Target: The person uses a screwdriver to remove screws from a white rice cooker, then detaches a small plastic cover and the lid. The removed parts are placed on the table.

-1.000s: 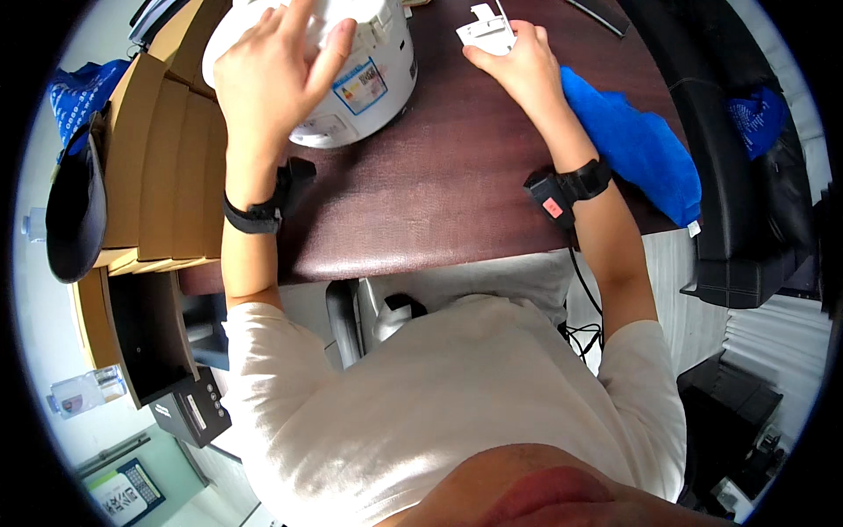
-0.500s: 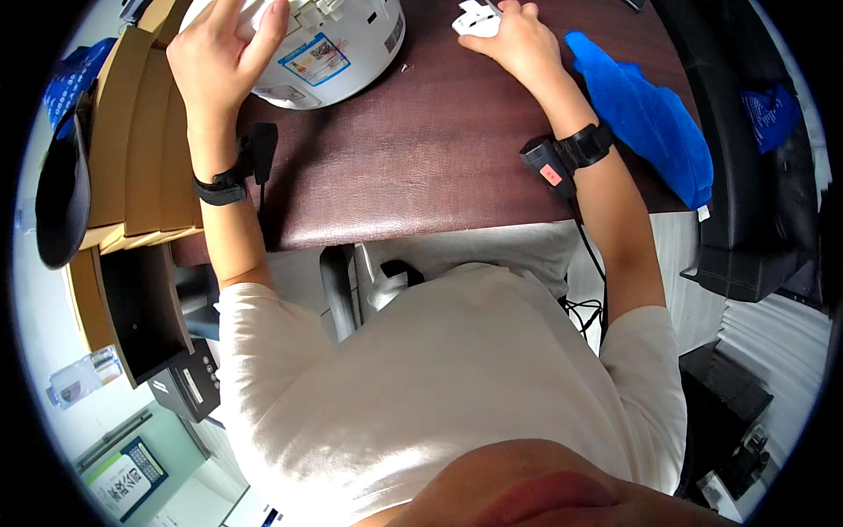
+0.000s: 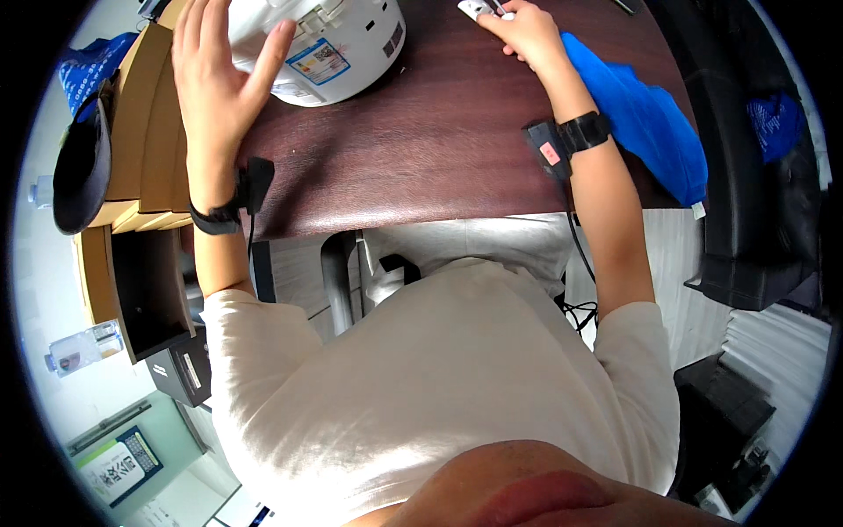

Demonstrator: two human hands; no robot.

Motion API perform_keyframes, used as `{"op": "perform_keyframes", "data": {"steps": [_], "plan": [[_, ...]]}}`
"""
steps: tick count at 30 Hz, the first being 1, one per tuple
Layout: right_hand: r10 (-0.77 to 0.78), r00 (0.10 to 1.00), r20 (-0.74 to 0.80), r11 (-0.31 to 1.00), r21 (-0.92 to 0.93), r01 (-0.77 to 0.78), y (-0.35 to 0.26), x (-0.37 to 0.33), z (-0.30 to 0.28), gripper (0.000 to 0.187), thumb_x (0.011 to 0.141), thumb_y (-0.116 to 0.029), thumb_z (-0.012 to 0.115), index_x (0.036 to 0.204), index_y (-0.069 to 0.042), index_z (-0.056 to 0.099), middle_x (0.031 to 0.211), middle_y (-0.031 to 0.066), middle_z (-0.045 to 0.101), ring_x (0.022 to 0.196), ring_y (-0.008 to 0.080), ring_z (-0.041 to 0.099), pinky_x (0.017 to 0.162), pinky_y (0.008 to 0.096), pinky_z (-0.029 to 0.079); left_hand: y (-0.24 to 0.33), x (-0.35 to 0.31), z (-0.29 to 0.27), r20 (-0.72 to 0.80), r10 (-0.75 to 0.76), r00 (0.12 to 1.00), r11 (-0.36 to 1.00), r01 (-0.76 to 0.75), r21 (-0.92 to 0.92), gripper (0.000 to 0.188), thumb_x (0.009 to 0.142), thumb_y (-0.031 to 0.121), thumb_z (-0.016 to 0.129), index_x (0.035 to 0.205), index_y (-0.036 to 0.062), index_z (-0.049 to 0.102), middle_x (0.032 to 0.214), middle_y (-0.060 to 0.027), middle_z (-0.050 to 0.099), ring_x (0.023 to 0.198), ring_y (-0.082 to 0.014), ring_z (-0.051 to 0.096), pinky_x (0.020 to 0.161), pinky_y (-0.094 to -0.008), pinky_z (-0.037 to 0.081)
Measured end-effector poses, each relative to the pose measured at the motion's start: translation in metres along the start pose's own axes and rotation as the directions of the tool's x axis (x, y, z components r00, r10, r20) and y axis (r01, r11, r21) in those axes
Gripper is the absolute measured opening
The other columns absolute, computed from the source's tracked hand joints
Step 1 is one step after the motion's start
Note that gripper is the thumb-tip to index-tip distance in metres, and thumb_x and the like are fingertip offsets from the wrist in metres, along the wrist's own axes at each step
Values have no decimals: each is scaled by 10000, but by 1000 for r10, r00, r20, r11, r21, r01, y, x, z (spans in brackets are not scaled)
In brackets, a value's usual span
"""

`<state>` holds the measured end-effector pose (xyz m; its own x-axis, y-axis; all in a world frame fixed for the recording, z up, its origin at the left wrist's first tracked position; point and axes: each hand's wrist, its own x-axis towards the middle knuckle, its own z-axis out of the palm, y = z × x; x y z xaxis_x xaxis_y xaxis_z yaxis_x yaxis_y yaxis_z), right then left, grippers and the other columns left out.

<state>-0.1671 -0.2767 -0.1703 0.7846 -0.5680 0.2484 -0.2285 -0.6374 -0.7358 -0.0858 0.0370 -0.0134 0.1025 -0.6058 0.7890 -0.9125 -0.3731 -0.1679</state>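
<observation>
A right hand [image 3: 529, 35] pinches a small white part [image 3: 474, 9] over a dark red table [image 3: 395, 176], while an open left hand [image 3: 215, 92] spreads beside a white appliance [image 3: 358, 54].
The left hand's fingers are extended, thumb well apart, gripping nothing; whether it touches the appliance is unclear. The right thumb and fingers close on the part, covering much of it, to the right of the appliance. The left hand blocks some of the appliance, which the upper edge crops. A blue cloth [image 3: 648, 123] lies beside the right forearm; cardboard boxes [image 3: 132, 132] stand at left, near a dark cap [image 3: 81, 180].
</observation>
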Motion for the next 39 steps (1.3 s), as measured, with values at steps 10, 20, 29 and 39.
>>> {"op": "perform_keyframes", "data": {"steps": [10, 20, 29, 39], "plan": [[216, 971, 99, 838, 492, -236, 25, 15, -19, 461, 815, -393, 651, 1026, 17, 645, 873, 147, 689, 649, 156, 683, 453, 246, 493, 69, -22, 60, 611, 281, 740, 955, -275, -107, 199, 821, 177, 643, 969, 48, 608, 844, -90, 654, 732, -282, 674, 589, -350, 535], [254, 964, -81, 919, 331, -214, 27, 16, -27, 333, 809, -273, 674, 990, 3, 632, 634, 96, 663, 490, 142, 624, 436, 276, 493, 68, -31, 130, 775, 210, 596, 930, -366, 29, 66, 713, 49, 660, 775, 71, 649, 762, -101, 675, 710, -249, 693, 570, -324, 547], [245, 966, -84, 932, 295, -211, 37, 22, -17, 331, 793, -172, 683, 1069, -8, 604, 710, 105, 675, 544, 147, 638, 452, 288, 500, 78, -32, 144, 855, 141, 499, 909, -407, 88, 65, 694, 54, 684, 718, 106, 714, 763, -67, 698, 732, -204, 698, 577, -288, 547], [141, 990, -11, 906, 404, -124, 55, 42, -53, 309, 793, -153, 670, 1070, -26, 621, 788, 82, 674, 569, 111, 631, 453, 275, 501, 79, -29, 154, 870, 140, 473, 878, -466, 113, 77, 721, 74, 667, 707, 127, 721, 757, -61, 703, 730, -205, 700, 577, -287, 546]]}}
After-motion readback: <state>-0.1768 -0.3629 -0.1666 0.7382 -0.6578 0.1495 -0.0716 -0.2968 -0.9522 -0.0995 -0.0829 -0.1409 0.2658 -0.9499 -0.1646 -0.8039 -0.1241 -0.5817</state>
